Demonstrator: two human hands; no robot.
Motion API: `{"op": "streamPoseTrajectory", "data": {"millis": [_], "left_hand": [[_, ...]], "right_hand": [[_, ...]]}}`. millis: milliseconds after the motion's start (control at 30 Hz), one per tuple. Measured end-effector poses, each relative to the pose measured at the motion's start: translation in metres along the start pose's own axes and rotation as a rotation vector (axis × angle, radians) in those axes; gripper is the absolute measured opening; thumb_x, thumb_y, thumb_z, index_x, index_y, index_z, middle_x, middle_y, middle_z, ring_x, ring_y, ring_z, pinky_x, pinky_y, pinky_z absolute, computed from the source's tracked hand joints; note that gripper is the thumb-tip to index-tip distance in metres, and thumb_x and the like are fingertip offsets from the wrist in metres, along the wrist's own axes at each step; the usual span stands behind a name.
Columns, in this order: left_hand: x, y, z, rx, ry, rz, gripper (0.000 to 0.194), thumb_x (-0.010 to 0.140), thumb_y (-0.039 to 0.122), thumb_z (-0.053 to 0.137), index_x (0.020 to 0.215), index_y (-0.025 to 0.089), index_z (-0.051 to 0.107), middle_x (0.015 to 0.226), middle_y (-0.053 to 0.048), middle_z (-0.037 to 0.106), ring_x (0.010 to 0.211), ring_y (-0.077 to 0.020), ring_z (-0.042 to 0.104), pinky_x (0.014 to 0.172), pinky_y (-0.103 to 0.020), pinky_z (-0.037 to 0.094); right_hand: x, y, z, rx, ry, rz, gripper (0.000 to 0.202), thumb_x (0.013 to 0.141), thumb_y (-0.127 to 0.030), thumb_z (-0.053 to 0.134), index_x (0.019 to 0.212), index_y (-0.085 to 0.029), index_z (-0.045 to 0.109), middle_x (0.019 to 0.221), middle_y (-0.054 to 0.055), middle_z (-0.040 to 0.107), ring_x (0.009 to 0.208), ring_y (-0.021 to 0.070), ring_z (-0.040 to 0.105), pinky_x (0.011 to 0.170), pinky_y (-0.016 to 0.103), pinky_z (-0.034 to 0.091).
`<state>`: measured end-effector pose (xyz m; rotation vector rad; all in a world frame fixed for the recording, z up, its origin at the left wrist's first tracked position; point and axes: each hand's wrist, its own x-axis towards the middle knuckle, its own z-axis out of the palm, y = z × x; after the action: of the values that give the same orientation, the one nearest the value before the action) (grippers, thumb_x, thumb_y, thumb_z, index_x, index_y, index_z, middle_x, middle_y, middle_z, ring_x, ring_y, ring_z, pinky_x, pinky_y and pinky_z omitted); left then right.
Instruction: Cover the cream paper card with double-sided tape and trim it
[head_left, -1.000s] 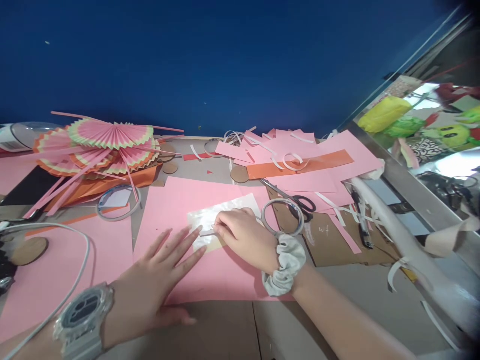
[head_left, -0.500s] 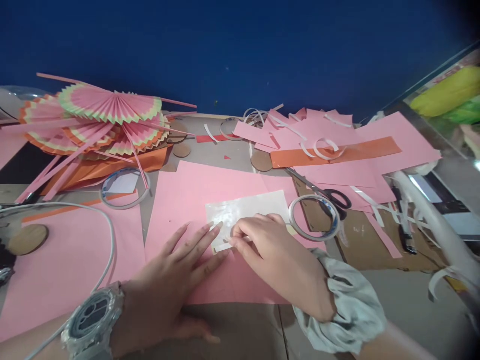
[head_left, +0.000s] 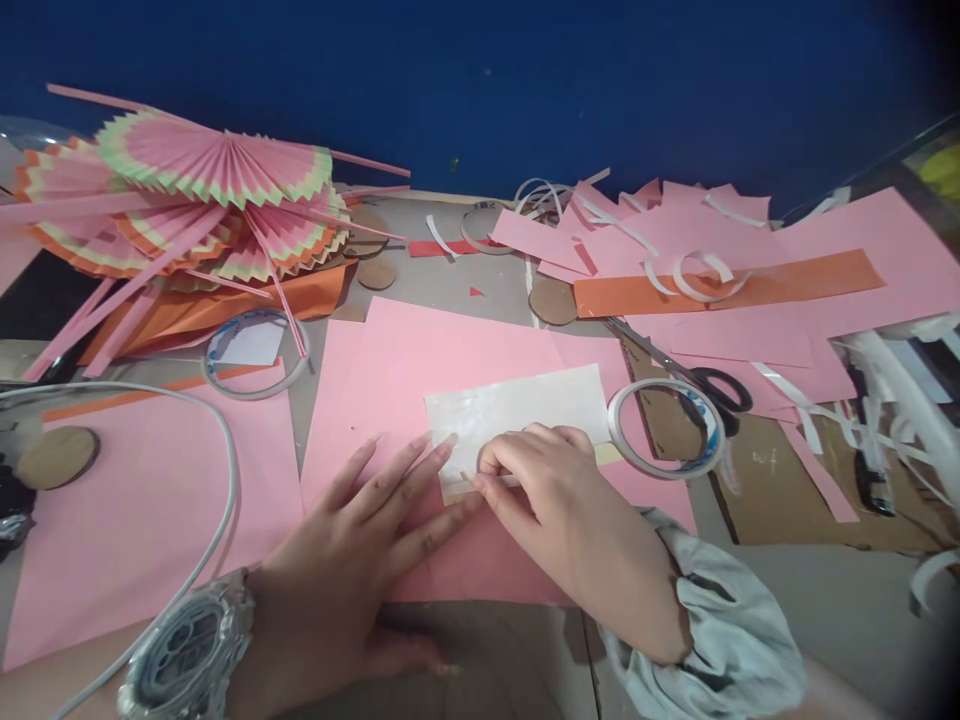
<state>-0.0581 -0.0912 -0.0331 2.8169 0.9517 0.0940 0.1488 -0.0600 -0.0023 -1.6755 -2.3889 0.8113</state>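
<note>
Lying on the grey table [head_left: 450, 285], the broad pink paper sheet [head_left: 390, 350] should handle as light, thin and easily creased, best lifted by two opposite edges. On it, under the hands, rests the smaller glossy white rectangular sheet [head_left: 525, 400]. This looks light, limp and slippery, likely to wrinkle or tear if tugged at the middle; a corner is the place to take it, with the rest pressed flat. The left hand [head_left: 337, 560] lies palm down, its grip spread, fingertips at the sheet's left end. The right hand [head_left: 570, 500] has its grip pinched, thumb against forefinger, at the near edge; what it holds is probably a thin pale strip [head_left: 510, 482], though the fingers hide most of it.

Counted from large to small: at least four pleated pink fans with coloured rims [head_left: 225, 165] overlap at the far left. One pair of black-handled metal scissors [head_left: 660, 360] lies partly under the nearest of three narrow tape rings [head_left: 619, 440]; that ring sits just beside the white sheet. At least three round brown discs [head_left: 553, 302] show, and one tiny red triangular scrap [head_left: 477, 292].
</note>
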Motion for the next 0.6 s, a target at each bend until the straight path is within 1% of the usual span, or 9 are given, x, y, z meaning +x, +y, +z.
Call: {"op": "streamPoseTrajectory", "data": {"millis": [167, 267, 367, 467, 600], "left_hand": [[0.0, -0.0026, -0.0012, -0.013, -0.021, 0.026, 0.099, 0.07, 0.084, 0.025, 0.148, 0.024, 0.01, 0.149, -0.017, 0.028, 0.139, -0.0352, 0.011, 0.108, -0.051, -0.002], [0.0007, -0.0036, -0.0019, -0.003, -0.03, 0.036, 0.105, 0.066, 0.087, 0.021, 0.148, 0.022, 0.01, 0.148, -0.019, 0.029, 0.139, -0.0357, 0.013, 0.108, -0.052, -0.002], [0.0, -0.0041, -0.0016, 0.012, -0.024, 0.041, 0.11, 0.064, 0.087, 0.023, 0.148, 0.018, 0.007, 0.148, -0.02, 0.028, 0.139, -0.0358, 0.013, 0.108, -0.052, -0.003], [-0.0013, -0.0043, -0.001, 0.013, -0.033, 0.045, 0.112, 0.064, 0.088, 0.023, 0.148, 0.015, 0.007, 0.149, -0.021, 0.025, 0.139, -0.0359, 0.012, 0.108, -0.051, -0.004], [-0.0019, -0.0044, -0.0006, -0.016, -0.052, 0.046, 0.113, 0.063, 0.088, 0.022, 0.148, 0.015, 0.009, 0.15, -0.021, 0.023, 0.139, -0.0358, 0.013, 0.108, -0.053, -0.006]], "right_hand": [[0.0011, -0.0001, -0.0011, 0.008, -0.029, -0.001, 0.016, 0.086, -0.014, 0.051, 0.072, -0.02, 0.05, 0.072, -0.003, 0.058, 0.075, 0.0174, 0.049, 0.076, 0.035, 0.029], [0.0015, 0.0005, -0.0014, 0.004, -0.027, 0.0, 0.015, 0.087, -0.015, 0.052, 0.072, -0.02, 0.051, 0.073, -0.002, 0.058, 0.076, 0.0182, 0.049, 0.075, 0.035, 0.029], [0.001, 0.0004, -0.0014, 0.008, -0.03, -0.005, 0.016, 0.087, -0.016, 0.052, 0.072, -0.02, 0.051, 0.073, -0.002, 0.059, 0.076, 0.0184, 0.049, 0.075, 0.036, 0.029], [0.0007, -0.0001, -0.001, 0.004, -0.034, -0.006, 0.015, 0.087, -0.016, 0.053, 0.072, -0.02, 0.051, 0.073, -0.002, 0.059, 0.076, 0.0185, 0.049, 0.074, 0.036, 0.029], [0.0003, -0.0004, -0.0001, -0.015, -0.033, -0.008, 0.015, 0.087, -0.018, 0.053, 0.072, -0.02, 0.051, 0.073, -0.002, 0.059, 0.075, 0.0182, 0.049, 0.074, 0.035, 0.03]]}}
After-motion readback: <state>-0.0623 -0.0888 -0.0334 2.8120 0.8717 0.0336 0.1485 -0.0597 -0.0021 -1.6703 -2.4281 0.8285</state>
